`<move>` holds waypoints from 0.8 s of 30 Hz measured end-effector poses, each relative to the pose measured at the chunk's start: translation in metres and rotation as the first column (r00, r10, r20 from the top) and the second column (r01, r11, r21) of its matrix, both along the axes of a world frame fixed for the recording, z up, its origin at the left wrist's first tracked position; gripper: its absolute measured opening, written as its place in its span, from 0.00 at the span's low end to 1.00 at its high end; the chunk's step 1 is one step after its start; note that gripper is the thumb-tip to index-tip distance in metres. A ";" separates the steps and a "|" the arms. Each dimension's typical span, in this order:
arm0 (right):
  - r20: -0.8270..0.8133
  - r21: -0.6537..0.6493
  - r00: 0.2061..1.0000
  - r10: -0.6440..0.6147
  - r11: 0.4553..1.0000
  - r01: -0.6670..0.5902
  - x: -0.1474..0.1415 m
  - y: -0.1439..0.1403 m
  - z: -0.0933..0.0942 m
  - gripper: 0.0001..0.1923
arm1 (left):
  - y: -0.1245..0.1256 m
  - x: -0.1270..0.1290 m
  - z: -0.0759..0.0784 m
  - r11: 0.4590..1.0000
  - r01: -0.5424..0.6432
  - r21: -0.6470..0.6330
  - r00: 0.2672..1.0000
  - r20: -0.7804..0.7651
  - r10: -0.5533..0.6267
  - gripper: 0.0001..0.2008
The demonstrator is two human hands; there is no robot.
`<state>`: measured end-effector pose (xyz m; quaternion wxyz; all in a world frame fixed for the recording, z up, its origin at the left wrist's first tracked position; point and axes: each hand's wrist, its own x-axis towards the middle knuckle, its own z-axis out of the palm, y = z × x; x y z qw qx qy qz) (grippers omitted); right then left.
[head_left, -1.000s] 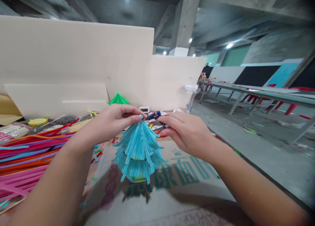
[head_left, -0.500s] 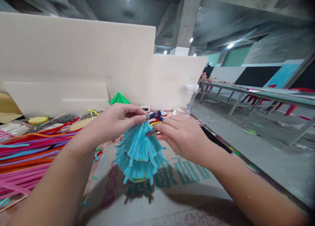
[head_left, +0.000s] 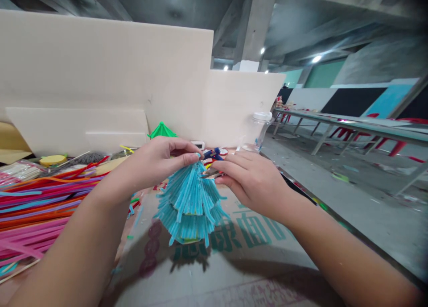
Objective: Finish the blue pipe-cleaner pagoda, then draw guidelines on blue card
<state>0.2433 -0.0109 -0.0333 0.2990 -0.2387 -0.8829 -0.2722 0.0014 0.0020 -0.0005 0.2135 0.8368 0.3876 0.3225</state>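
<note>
A light-blue tiered tree (head_left: 190, 200), made of fuzzy pipe cleaners, stands tilted above a printed cardboard sheet (head_left: 160, 284). My left hand (head_left: 163, 157) pinches its tip between thumb and fingers. On the right side of the tree, my right hand (head_left: 249, 177) is closed round a slim, pointed metal tool (head_left: 210, 174). The tool's point touches or lies very near the upper strands; its grip end is hidden in my fingers. Pale ends of the lowest tier show beneath the blue strands.
Loose coloured pipe cleaners (head_left: 40, 209) cover the left side. Behind stand a green cone-shaped piece (head_left: 162, 130), a dark-blue tool (head_left: 214, 154), a clear jar with a white lid (head_left: 259, 128) and white boards (head_left: 110, 75). A long table (head_left: 334, 119) is farther right.
The metal tool has turned, so it looks narrower, and its point has shifted slightly right and up. My left hand keeps its pinch on the tree's tip. The view has shifted slightly.
</note>
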 end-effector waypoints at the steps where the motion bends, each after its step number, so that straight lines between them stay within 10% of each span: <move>1: -0.010 -0.007 1.000 -0.010 1.000 0.010 0.000 -0.001 0.000 0.15 | 0.000 0.000 0.000 1.000 0.002 -0.001 1.000 0.003 -0.002 0.14; 24: -0.008 0.008 1.000 -0.024 1.000 0.024 0.001 0.000 0.003 0.14 | 0.001 -0.002 0.000 1.000 0.004 -0.019 1.000 0.011 -0.004 0.13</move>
